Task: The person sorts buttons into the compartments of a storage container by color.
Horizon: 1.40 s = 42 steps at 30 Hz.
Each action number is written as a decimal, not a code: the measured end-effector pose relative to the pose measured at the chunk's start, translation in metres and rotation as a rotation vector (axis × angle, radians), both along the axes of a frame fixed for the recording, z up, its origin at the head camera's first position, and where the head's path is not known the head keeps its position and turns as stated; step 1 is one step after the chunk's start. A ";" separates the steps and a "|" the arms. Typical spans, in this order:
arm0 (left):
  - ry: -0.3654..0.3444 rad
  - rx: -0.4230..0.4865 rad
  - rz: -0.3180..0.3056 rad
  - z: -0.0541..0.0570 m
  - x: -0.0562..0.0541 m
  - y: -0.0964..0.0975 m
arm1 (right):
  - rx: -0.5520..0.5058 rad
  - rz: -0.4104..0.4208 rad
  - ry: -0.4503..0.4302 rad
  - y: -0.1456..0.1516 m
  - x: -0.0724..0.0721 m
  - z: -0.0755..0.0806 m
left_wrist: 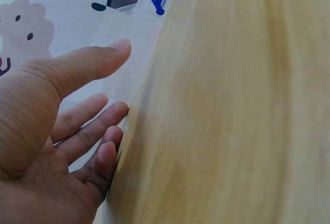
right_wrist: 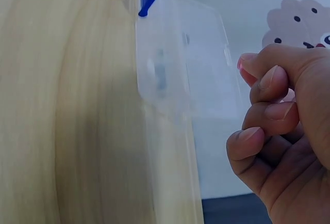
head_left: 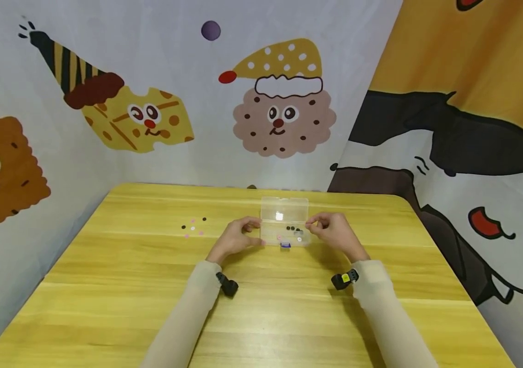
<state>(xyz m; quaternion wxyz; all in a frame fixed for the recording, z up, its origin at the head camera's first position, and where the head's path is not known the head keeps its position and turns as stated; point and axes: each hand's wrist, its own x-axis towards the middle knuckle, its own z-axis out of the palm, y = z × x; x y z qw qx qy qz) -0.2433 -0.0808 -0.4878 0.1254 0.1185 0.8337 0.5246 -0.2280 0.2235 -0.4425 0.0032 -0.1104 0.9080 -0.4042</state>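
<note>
Two cream sleeves [head_left: 183, 312] come nearest the head camera, entering from 7 and 5 o'clock. The clear box [head_left: 270, 229] lies on the wooden table [head_left: 261, 312] between the hands: left hand [head_left: 234, 237] at its 9 o'clock end, right hand [head_left: 335, 232] at its 3 o'clock end. Its long axis runs 9 to 3; the raised lid [head_left: 295, 208] stands at 12, and the blue latch [head_left: 285, 245] faces 6. Black discs [head_left: 292, 228] lie inside; loose discs [head_left: 204, 219] lie well apart towards 9 o'clock.

The left wrist view shows the thumb spread wide from loosely bent fingers whose tips reach the box's end; whether they press it, I cannot tell.

The right wrist view shows thumb and forefinger pinched together on a bright pink sliver [right_wrist: 239, 65], unclear from the head, too small to identify, just beside the lid.
</note>
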 end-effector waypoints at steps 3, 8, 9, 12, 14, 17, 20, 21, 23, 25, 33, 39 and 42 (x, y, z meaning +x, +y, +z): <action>-0.014 0.005 0.001 -0.003 0.003 -0.001 | -0.012 0.012 0.001 -0.009 0.001 -0.003; -0.015 -0.007 -0.001 -0.002 0.003 -0.001 | -0.008 0.034 -0.009 -0.021 0.000 -0.001; -0.011 -0.012 -0.003 -0.001 0.002 -0.001 | -0.006 0.039 -0.010 -0.023 -0.001 0.000; 0.005 -0.019 -0.005 0.000 0.000 -0.001 | -0.012 0.055 0.003 -0.029 -0.003 0.003; 0.014 -0.021 -0.007 0.001 -0.002 -0.001 | -0.017 0.067 0.019 -0.032 -0.005 0.005; 0.016 -0.021 -0.009 0.000 -0.003 -0.002 | -0.016 0.082 0.028 -0.036 -0.007 0.003; 0.013 -0.018 -0.007 -0.001 -0.003 -0.001 | -0.006 0.092 0.024 -0.041 -0.008 0.001; 0.014 -0.018 -0.006 -0.001 -0.002 -0.001 | -0.003 0.096 0.023 -0.043 -0.008 0.001; 0.015 -0.012 -0.004 -0.001 -0.002 -0.001 | -0.003 0.106 0.023 -0.046 -0.009 0.000; 0.016 -0.006 -0.002 0.000 -0.002 -0.001 | -0.008 0.115 0.023 -0.050 -0.009 0.000; 0.004 -0.016 -0.002 0.002 -0.001 -0.001 | 0.000 0.137 0.017 -0.060 -0.011 -0.003; 0.000 -0.015 0.001 0.003 -0.001 -0.001 | 0.012 0.160 0.010 -0.065 -0.013 -0.003; 0.005 -0.017 0.000 0.004 -0.001 -0.001 | 0.021 0.163 0.009 -0.066 -0.013 -0.002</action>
